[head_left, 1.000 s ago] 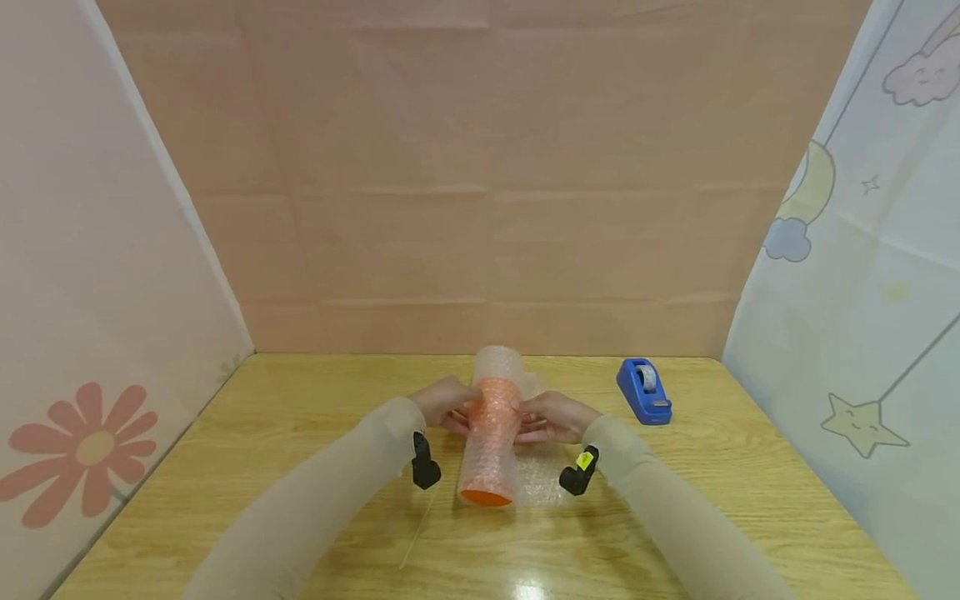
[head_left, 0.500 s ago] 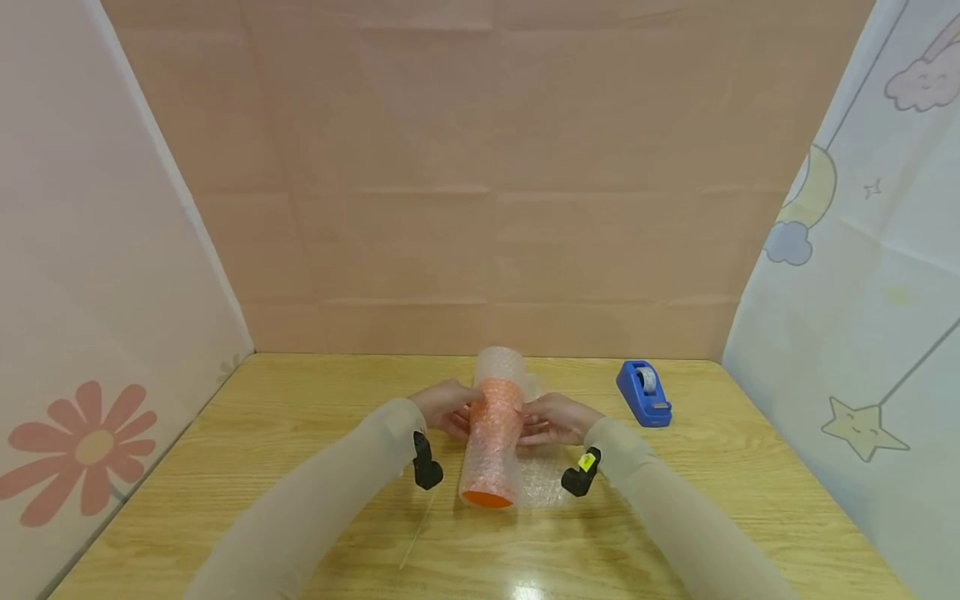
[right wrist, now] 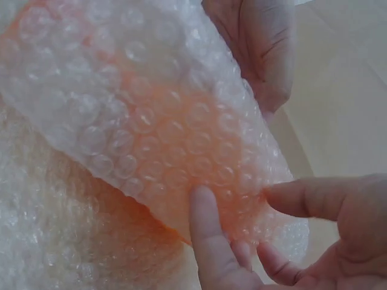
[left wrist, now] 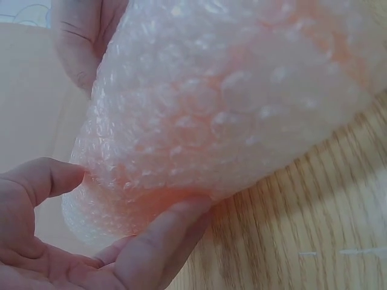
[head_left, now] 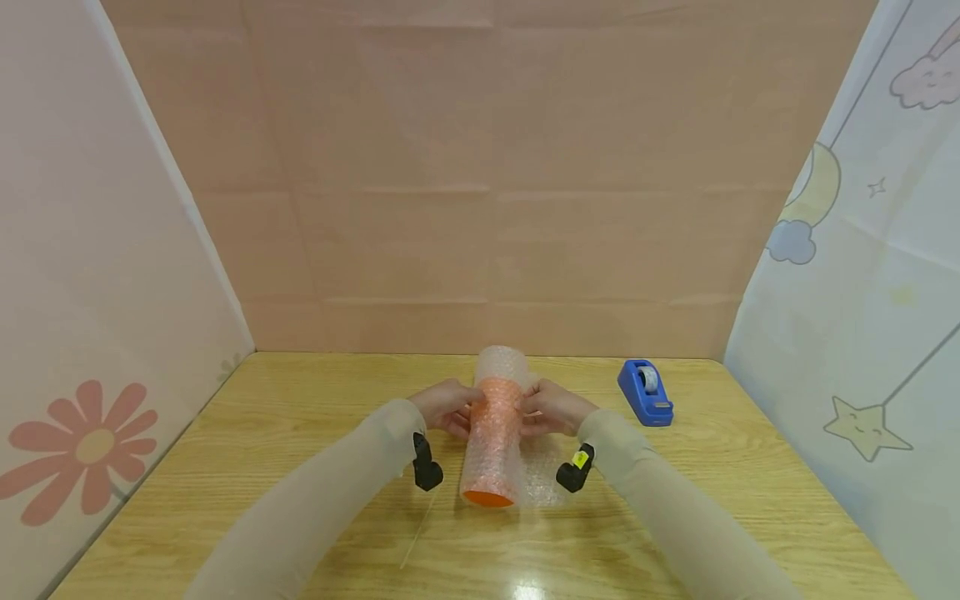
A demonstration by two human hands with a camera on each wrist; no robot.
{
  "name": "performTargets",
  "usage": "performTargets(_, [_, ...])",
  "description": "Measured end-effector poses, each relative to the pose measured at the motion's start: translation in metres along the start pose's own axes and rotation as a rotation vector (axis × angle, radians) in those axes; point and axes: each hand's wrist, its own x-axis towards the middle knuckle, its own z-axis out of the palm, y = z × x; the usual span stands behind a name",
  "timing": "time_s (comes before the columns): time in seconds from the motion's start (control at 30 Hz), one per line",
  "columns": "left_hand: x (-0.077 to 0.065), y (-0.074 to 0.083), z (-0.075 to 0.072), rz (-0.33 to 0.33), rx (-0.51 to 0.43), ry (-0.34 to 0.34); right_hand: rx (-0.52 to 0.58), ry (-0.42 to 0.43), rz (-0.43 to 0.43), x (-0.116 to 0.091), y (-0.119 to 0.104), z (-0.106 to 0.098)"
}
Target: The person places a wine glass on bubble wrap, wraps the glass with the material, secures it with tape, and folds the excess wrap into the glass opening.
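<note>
A roll of bubble wrap (head_left: pixel 492 454) lies lengthwise at the middle of the wooden table, wound round an orange object. The object's orange end shows at the near opening; its exact kind is hidden by the wrap. My left hand (head_left: pixel 448 408) grips the roll's left side, thumb on top and fingers low along its side (left wrist: pixel 163 235). From the right, my right hand (head_left: pixel 557 408) holds the roll with its thumb and fingers against the wrap (right wrist: pixel 181 139). Part of the bubble wrap spreads flat on the table to the roll's right, under my right wrist.
A blue tape dispenser (head_left: pixel 646 392) with a roll of clear tape stands at the back right of the table (head_left: pixel 300 467). A thin pale strip (head_left: pixel 417 533) lies near the front, left of the roll. Walls of cloth or paper border the table's back and sides.
My right hand has shifted slightly farther up along the roll. The loose flap of wrap behind it shows less now. My left hand stays nearly where it was.
</note>
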Motion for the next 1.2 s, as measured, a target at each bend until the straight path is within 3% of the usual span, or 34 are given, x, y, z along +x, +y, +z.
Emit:
performTargets(0.27, [0.0013,0.0007,0.0019,-0.005,-0.011,0.001,0.027,-0.001,0.066,-0.0003,-0.0018,0.0045])
performTargets(0.47, [0.0022,0.001,0.0015,-0.001,-0.012,-0.006,-0.005,-0.023,0.057,0.0021,-0.0001,0.0057])
performTargets(0.67, [0.001,0.0017,0.002,-0.002,-0.012,-0.006,-0.041,0.016,0.081,0.0026,-0.0009,0.0075])
performTargets(0.93, [0.0002,0.002,0.0019,0.0,-0.019,-0.005,0.012,0.059,0.098,0.0008,-0.0032,0.009])
performTargets(1.2, [0.0002,0.0024,0.0033,-0.006,-0.027,0.005,-0.02,0.008,0.083,0.0029,-0.0018,0.0072])
